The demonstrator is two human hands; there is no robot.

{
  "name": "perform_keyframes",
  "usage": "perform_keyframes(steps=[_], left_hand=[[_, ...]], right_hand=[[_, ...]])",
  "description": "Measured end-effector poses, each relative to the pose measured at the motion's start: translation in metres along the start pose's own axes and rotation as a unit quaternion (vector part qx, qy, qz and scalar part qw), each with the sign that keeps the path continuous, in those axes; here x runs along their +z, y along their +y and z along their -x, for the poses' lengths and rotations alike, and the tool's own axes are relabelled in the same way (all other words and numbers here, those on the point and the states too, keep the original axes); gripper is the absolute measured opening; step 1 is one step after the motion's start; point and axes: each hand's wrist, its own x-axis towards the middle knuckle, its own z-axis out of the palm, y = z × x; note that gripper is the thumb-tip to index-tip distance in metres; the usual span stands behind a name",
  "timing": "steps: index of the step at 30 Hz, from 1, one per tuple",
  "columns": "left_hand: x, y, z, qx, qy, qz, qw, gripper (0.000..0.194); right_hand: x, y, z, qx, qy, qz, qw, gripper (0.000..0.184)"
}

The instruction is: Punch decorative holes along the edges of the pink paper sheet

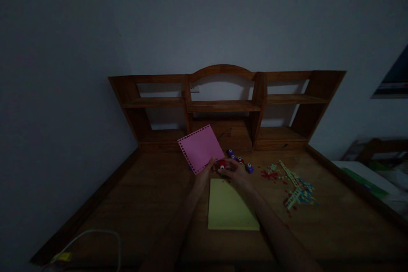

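My left hand (206,170) is closed on the lower right corner of a pink sheet of paper (202,148), which tilts up above the desk. Small shapes are punched in rows along the sheet's upper and left edges. A small red craft punch (222,163) sits at the sheet's right corner, with my right hand (236,170) closed around it. Whether the paper lies inside the punch's slot is too dark to tell. Just beyond my right hand stand several more punches, among them a purple one (250,168) and another red one (240,160). Below both hands lies a stack of yellow paper (232,210).
Punched strips (293,197) and red, blue and pale paper bits (306,191) are scattered on the desk's right side. A wooden shelf unit (223,105) stands along the back. At the front left is a white cable (95,231) beside a yellow object (63,257).
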Motion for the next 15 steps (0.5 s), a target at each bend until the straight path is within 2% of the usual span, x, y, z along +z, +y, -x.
perform_keyframes(steps=[10, 15], left_hand=[[-0.0015, -0.0012, -0.0043, 0.016, 0.005, -0.067, 0.998, 0.032], [-0.0011, -0.0023, -0.0039, 0.015, 0.037, -0.057, 0.998, 0.032]], right_hand=[[-0.0029, 0.0078, -0.0044, -0.016, -0.010, 0.001, 1.000, 0.051], [-0.0028, 0.0061, -0.0041, -0.013, -0.006, 0.005, 1.000, 0.051]])
